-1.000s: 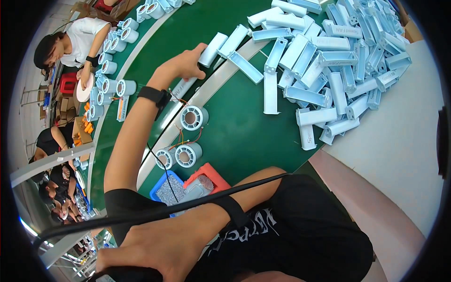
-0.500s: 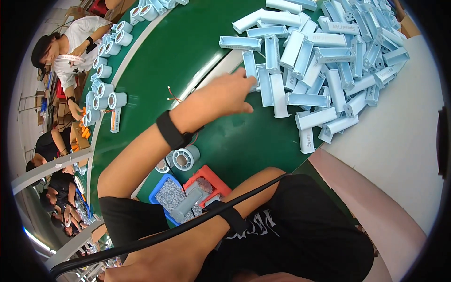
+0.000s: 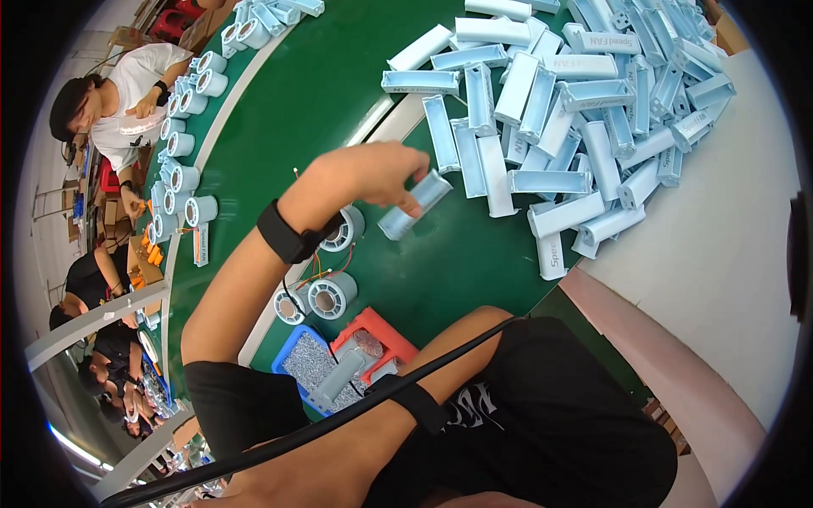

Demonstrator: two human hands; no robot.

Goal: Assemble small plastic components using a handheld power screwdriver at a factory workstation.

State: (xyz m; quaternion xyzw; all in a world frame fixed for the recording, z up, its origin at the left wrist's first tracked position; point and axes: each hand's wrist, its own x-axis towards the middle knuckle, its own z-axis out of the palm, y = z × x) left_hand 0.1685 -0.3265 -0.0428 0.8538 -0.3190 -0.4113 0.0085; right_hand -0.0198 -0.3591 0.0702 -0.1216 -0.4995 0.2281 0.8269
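My left hand (image 3: 379, 176) reaches out over the green table and is closed on a light-blue plastic handle shell (image 3: 426, 200). The shell is long and trough-shaped, and hangs tilted between thumb and fingers just left of a big pile of similar shells (image 3: 555, 131). My right arm crosses low in front of me. Its hand (image 3: 296, 461) is large and close at the bottom edge, with the fingers hidden. Under my left wrist stand light-blue round motor housings (image 3: 333, 294) with thin wires.
Close in front are a blue tray (image 3: 292, 360) of small metal screws, a red tray (image 3: 398, 334) and a grey corded tool (image 3: 340, 379) lying across them. A black cable (image 3: 339, 415) runs across the lower view. At left, co-workers (image 3: 140, 102) sit beyond a row of blue housings (image 3: 186, 178).
My left hand has drawn back from the pile toward me, now carrying a handle shell. More round housings show beneath the wrist. The right arm has hardly moved.
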